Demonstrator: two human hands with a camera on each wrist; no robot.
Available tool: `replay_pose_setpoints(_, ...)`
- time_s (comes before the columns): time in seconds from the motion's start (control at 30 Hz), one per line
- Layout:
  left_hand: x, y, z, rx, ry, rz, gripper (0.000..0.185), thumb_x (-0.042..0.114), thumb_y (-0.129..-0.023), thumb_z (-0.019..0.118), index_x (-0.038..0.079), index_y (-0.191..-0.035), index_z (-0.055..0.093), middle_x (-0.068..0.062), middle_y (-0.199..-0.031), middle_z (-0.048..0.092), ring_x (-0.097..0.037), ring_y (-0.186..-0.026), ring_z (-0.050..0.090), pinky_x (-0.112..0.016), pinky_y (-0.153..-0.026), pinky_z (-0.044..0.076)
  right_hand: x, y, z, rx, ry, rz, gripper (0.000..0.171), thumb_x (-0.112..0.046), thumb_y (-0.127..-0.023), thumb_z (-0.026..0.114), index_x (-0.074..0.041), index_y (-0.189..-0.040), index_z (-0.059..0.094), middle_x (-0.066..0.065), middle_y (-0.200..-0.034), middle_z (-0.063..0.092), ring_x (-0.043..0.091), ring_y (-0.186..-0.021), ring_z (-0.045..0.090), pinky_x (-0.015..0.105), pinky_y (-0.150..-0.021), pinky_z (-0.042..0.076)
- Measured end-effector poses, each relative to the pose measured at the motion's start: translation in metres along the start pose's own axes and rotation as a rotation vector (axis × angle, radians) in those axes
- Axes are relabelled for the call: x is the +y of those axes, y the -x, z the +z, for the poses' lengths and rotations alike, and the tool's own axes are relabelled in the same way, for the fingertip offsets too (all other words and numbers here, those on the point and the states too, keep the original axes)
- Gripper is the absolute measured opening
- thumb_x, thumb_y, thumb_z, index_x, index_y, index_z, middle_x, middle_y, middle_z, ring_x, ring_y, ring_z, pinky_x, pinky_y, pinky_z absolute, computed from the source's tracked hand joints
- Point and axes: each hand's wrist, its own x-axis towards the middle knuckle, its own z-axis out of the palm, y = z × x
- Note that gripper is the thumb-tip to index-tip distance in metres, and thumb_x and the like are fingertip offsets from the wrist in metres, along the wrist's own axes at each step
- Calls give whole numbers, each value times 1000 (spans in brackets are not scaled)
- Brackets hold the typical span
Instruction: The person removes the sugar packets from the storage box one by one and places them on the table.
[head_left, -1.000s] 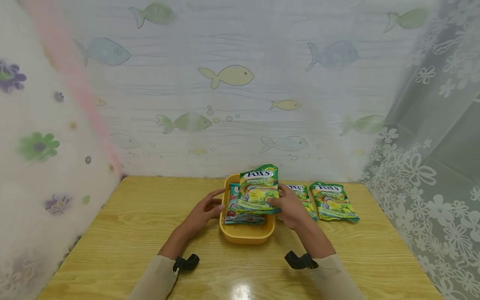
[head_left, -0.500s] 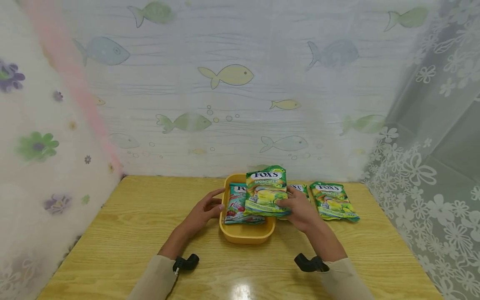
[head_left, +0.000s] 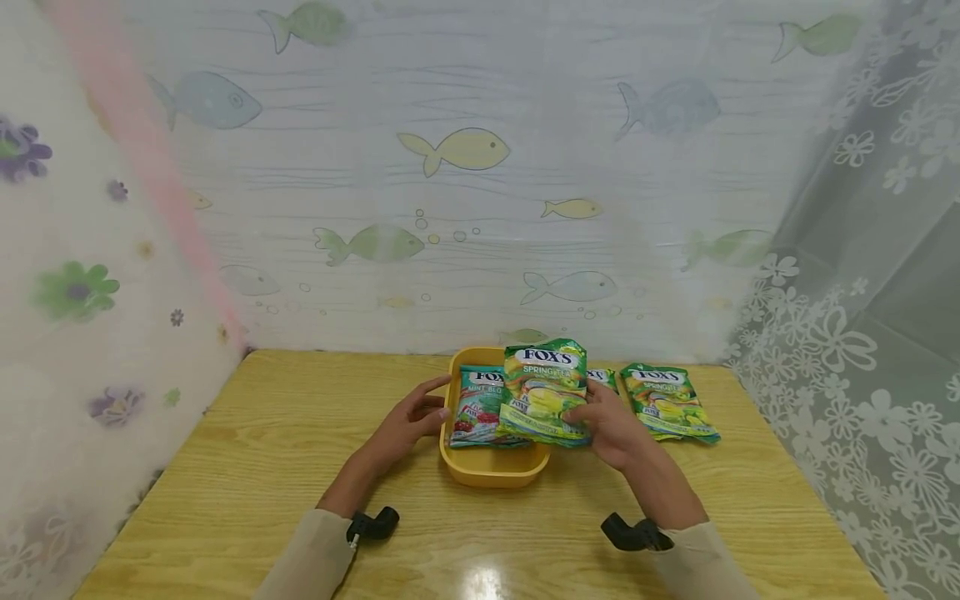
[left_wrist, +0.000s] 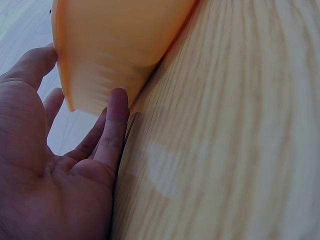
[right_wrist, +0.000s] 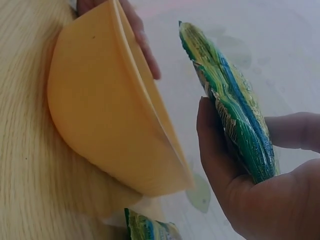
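My right hand (head_left: 613,425) pinches a green and yellow candy bag (head_left: 546,392) marked Fox's Spring Tea, thumb on its front. It is raised over the right rim of a yellow plastic tub (head_left: 491,478). Edge-on, the same bag (right_wrist: 240,115) stands apart from the tub in the right wrist view. Inside the tub lies a teal Fox's candy bag (head_left: 480,408) with red berries, partly hidden by the raised one. At the tub's left side rests my left hand (head_left: 411,423); its extended fingers (left_wrist: 114,130) are by the outer wall, and the thumb reaches the rim.
Two more green Fox's packs lie on the wooden table (head_left: 300,433) right of the tub: one pack (head_left: 602,379) mostly covered by my right hand and the raised bag, another pack (head_left: 667,404) farther right. A fish-patterned curtain (head_left: 480,208) hangs behind.
My right hand has carried the green candy bag rightward and slightly down, uncovering more of the teal bag in the tub. My left hand has stayed at the tub's left side.
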Motion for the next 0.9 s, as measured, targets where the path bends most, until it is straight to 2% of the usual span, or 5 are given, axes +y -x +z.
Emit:
replay_pose_setpoints(0.13,0,0,1,-1,5,1,60,29,-111,60,32,-166,36,-21,-153,50,-38,-138,55,-43,-101,59,2,3,-4,-6,-12,10,86,7,-98,52,2,-167,2,3,-143,49,7,-115,62,32,-97,58)
replay_pose_setpoints(0.23,1,0,1,-2,10,3,60,28,-111,60,30,-167,36,-21,-153,50,-38,-138,55,-43,-101,59,3,6,-6,-9,-18,20,88,6,-98,52,0,-168,-1,5,-143,50,8,-115,63,33,-96,59)
replay_pose_setpoints(0.37,1,1,1,-2,9,3,61,28,-112,60,30,-167,35,-21,-154,50,-38,-138,55,-43,-101,59,3,9,-7,-7,-50,26,82,7,-97,52,-1,-166,10,1,-133,60,11,-112,67,34,-93,61)
replay_pose_setpoints(0.57,2,1,1,5,1,-5,61,31,-111,60,31,-167,36,-21,-153,51,-38,-138,55,-43,-102,59,6,14,-12,16,-74,39,81,5,-99,50,-6,-168,10,-3,-130,62,11,-112,69,32,-93,61)
replay_pose_setpoints(0.9,1,1,0,11,-20,-10,60,33,-111,61,35,-166,37,-18,-153,52,-35,-139,55,-45,-105,57,6,25,-20,-8,-74,50,71,-4,-106,52,-1,-165,13,-3,-128,63,12,-111,70,34,-93,62)
